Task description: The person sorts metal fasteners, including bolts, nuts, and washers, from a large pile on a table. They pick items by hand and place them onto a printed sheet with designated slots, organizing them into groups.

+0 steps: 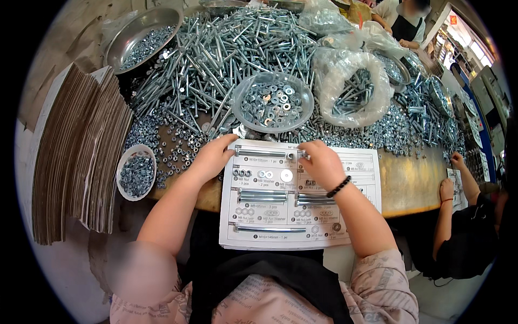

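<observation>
A stack of printed hardware cards [259, 218] lies at the table's near edge in front of me. On its top card are long bolts [263, 196], nuts [242, 173] and a large washer [286, 175], beside matching drawings. My left hand [215, 156] grips the stack's upper left edge between thumb and fingers. Over the upper middle of the card, my right hand [324, 163] has its fingertips pinched on a small metal part [305, 154], too covered to name. Just beyond the stack stands a clear plastic bowl of flat washers [273, 125].
A large heap of long bolts [221, 59] covers the table's back. Loose nuts [172, 140] spread at left, near a small white bowl [122, 186] and tall cardboard stacks [75, 156]. A plastic bag of bolts [331, 110] stands right. Another person's hands [447, 189] work at far right.
</observation>
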`<act>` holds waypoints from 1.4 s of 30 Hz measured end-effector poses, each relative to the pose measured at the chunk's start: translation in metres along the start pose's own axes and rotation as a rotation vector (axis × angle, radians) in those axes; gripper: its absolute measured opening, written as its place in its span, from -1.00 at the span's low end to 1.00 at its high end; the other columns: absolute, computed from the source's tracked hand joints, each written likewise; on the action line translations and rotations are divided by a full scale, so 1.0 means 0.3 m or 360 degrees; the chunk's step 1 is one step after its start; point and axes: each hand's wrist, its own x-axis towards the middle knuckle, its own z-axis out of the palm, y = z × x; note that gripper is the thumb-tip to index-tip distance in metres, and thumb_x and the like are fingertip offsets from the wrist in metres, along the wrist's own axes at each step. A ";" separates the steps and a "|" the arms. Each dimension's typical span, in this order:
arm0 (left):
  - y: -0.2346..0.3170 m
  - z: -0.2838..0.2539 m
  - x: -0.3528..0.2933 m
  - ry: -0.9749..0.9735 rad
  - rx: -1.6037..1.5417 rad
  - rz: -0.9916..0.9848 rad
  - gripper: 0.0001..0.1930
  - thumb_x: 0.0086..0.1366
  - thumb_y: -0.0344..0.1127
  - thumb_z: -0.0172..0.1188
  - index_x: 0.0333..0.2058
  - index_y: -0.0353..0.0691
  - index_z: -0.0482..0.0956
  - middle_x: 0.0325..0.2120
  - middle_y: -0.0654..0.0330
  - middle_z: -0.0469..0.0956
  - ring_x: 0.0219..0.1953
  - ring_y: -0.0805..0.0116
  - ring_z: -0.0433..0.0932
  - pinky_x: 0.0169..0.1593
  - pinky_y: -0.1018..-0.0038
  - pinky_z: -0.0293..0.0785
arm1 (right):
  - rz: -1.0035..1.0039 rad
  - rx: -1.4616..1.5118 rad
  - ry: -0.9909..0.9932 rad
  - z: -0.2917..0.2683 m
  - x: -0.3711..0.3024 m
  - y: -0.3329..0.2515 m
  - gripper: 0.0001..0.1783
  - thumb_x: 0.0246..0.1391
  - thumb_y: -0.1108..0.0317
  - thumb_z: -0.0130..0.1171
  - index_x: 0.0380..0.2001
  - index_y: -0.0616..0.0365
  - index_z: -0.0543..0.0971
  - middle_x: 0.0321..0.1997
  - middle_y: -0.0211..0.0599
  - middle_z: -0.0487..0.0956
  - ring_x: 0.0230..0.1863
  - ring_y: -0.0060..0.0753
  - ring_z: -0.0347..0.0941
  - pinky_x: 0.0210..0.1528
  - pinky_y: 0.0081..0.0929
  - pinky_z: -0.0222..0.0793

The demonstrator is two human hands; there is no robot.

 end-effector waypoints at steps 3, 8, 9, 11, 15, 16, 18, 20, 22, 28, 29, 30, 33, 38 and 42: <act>-0.013 0.001 -0.002 -0.0008 -0.0022 -0.0053 -0.62 0.12 -0.47 0.04 -0.03 -0.24 0.35 -0.37 0.08 0.51 -0.32 0.30 0.49 -0.19 0.46 0.40 | 0.0133 0.0265 -0.0078 -0.079 -0.108 -0.025 -0.79 -0.14 0.45 0.16 -0.34 0.16 0.48 -0.42 -0.19 0.48 -0.41 -0.21 0.45 -0.35 -0.39 0.37; 0.011 -0.015 -0.017 0.0008 0.0026 -0.0053 -0.62 0.09 -0.44 0.09 -0.06 -0.25 0.37 -0.53 0.15 0.42 -0.46 0.35 0.41 -0.32 0.48 0.36 | 0.0165 0.0259 -0.0423 -0.141 -0.348 -0.052 -0.85 -0.17 0.42 0.19 -0.43 0.13 0.51 -0.46 -0.24 0.49 -0.40 -0.21 0.45 -0.37 -0.37 0.36; 0.011 -0.016 -0.017 0.0014 0.0038 -0.0040 -0.62 0.09 -0.44 0.10 -0.06 -0.26 0.37 -0.54 0.15 0.41 -0.45 0.35 0.41 -0.32 0.48 0.36 | 0.0057 0.0219 -0.0415 -0.139 -0.383 -0.057 -0.84 -0.20 0.41 0.21 -0.44 0.12 0.51 -0.48 -0.26 0.48 -0.42 -0.20 0.44 -0.40 -0.35 0.36; 0.026 -0.013 -0.011 0.0006 0.0090 -0.0056 -0.62 0.09 -0.45 0.09 -0.06 -0.27 0.37 -0.50 0.12 0.44 -0.42 0.31 0.43 -0.28 0.46 0.37 | -0.0167 0.0135 -0.0196 -0.092 -0.448 -0.046 -0.84 -0.22 0.39 0.22 -0.46 0.10 0.50 -0.49 -0.29 0.47 -0.44 -0.20 0.42 -0.41 -0.34 0.35; 0.030 -0.016 -0.010 -0.0019 0.0115 -0.0053 -0.62 0.10 -0.45 0.08 -0.05 -0.27 0.37 -0.44 0.10 0.47 -0.38 0.29 0.46 -0.24 0.46 0.38 | -0.0294 -0.0095 -0.0153 -0.039 -0.494 -0.053 -0.80 -0.25 0.37 0.23 -0.44 0.05 0.50 -0.45 -0.35 0.44 -0.39 -0.24 0.41 -0.36 -0.38 0.36; 0.033 -0.018 -0.011 -0.0030 0.0124 -0.0055 -0.62 0.10 -0.45 0.07 -0.05 -0.27 0.37 -0.42 0.09 0.48 -0.37 0.28 0.46 -0.22 0.46 0.38 | -0.0239 -0.0042 -0.0179 -0.039 -0.495 -0.059 -0.75 -0.27 0.36 0.25 -0.42 0.05 0.49 -0.42 -0.35 0.43 -0.36 -0.26 0.40 -0.35 -0.39 0.36; 0.061 -0.027 -0.016 -0.0072 0.0150 -0.0123 -0.61 0.11 -0.44 0.07 -0.03 -0.28 0.36 -0.23 0.01 0.47 -0.17 0.16 0.45 -0.08 0.40 0.35 | -0.0082 -0.0035 -0.0144 -0.056 -0.492 -0.076 -0.73 -0.29 0.36 0.27 -0.41 0.05 0.48 -0.42 -0.35 0.42 -0.35 -0.26 0.40 -0.34 -0.39 0.36; 0.069 -0.030 -0.017 -0.0091 0.0162 -0.0151 -0.60 0.11 -0.43 0.07 -0.02 -0.29 0.35 -0.13 -0.02 0.47 -0.07 0.09 0.45 -0.01 0.38 0.34 | -0.0013 -0.0040 -0.0147 -0.059 -0.494 -0.078 -0.71 -0.31 0.36 0.28 -0.40 0.06 0.48 -0.42 -0.34 0.42 -0.34 -0.26 0.40 -0.34 -0.39 0.35; 0.058 -0.028 -0.016 -0.0086 0.0162 -0.0136 -0.60 0.11 -0.43 0.07 -0.03 -0.30 0.36 -0.13 -0.03 0.47 -0.07 0.08 0.45 -0.01 0.37 0.34 | -0.0030 -0.0056 -0.0185 -0.055 -0.500 -0.070 -0.69 -0.32 0.37 0.29 -0.40 0.07 0.48 -0.43 -0.34 0.41 -0.34 -0.26 0.40 -0.33 -0.39 0.35; 0.046 -0.045 -0.023 -0.0059 0.0141 0.0033 -0.56 0.09 -0.48 0.02 0.02 -0.32 0.32 -0.23 0.03 0.50 -0.25 0.17 0.52 -0.15 0.40 0.43 | 0.0245 0.0031 -0.0022 -0.127 -0.525 -0.051 -0.64 -0.31 0.39 0.30 -0.33 0.11 0.49 -0.38 -0.29 0.44 -0.34 -0.22 0.39 -0.32 -0.37 0.34; 0.056 -0.054 -0.028 -0.0113 -0.0012 -0.0116 -0.54 0.09 -0.50 0.01 0.03 -0.32 0.31 -0.28 0.07 0.49 -0.32 0.24 0.52 -0.23 0.44 0.44 | 0.0248 0.0060 0.0170 -0.146 -0.547 -0.008 -0.64 -0.29 0.43 0.29 -0.31 0.15 0.50 -0.34 -0.23 0.46 -0.33 -0.20 0.40 -0.32 -0.35 0.33; 0.088 -0.073 -0.040 -0.0172 -0.0163 -0.0267 -0.53 0.09 -0.52 0.00 0.04 -0.32 0.31 -0.34 0.11 0.47 -0.39 0.31 0.51 -0.31 0.47 0.45 | 0.0385 0.0084 0.0331 -0.167 -0.577 0.030 -0.66 -0.29 0.48 0.27 -0.31 0.18 0.49 -0.34 -0.21 0.46 -0.36 -0.20 0.38 -0.33 -0.37 0.32; 0.084 -0.057 -0.045 -0.0214 -0.0419 -0.0404 -0.50 0.09 -0.55 -0.01 0.07 -0.30 0.29 -0.46 0.24 0.36 -0.58 0.53 0.43 -0.53 0.62 0.43 | 0.0712 -0.0090 0.0997 -0.201 -0.704 0.163 -0.62 -0.19 0.57 0.18 -0.20 0.19 0.44 -0.17 -0.26 0.37 -0.25 -0.39 0.30 -0.27 -0.54 0.27; 0.136 0.059 -0.023 -0.0274 -0.0728 -0.0480 -0.50 0.12 -0.53 0.02 0.09 -0.27 0.27 -0.43 0.25 0.34 -0.56 0.51 0.45 -0.55 0.62 0.47 | 0.1432 0.1398 0.2193 -0.164 -0.870 0.305 -0.52 0.17 0.26 -0.06 0.12 0.14 0.18 0.13 -0.28 0.23 0.09 -0.43 0.18 0.07 -0.48 0.14; 0.235 0.197 0.000 -0.0325 -0.0887 -0.0482 -0.48 0.13 -0.54 0.03 0.11 -0.25 0.24 -0.42 0.26 0.32 -0.56 0.51 0.44 -0.55 0.63 0.47 | 0.1254 0.2206 0.2189 -0.091 -0.925 0.300 -0.49 0.20 0.07 -0.16 0.09 0.19 0.20 -0.01 -0.25 0.38 0.03 -0.35 0.27 0.08 -0.36 0.20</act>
